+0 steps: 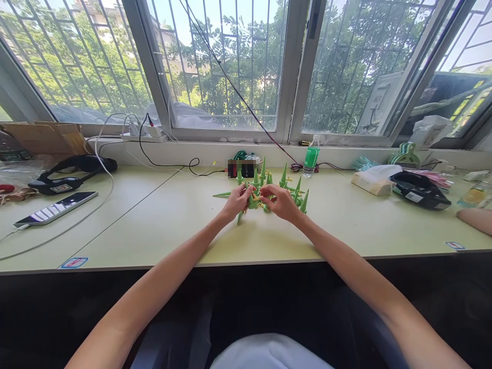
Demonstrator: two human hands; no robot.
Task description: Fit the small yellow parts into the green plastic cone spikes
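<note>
A cluster of green cone-shaped spikes (283,177) with small yellow pieces lies on the pale green table (161,220) just ahead of me. My left hand (237,201) pinches one green spike at the near left of the cluster. My right hand (280,202) is closed with its fingertips on a yellow piece beside that spike. Both hands meet over the front of the pile. One loose green spike (222,194) lies flat to the left.
A phone (57,208) on a white cable and a black headset (71,171) sit at the left. A green-labelled bottle (311,156), a tissue pack (374,180) and another black headset (418,189) are at the right. Another person's arm (474,219) rests at the far right edge.
</note>
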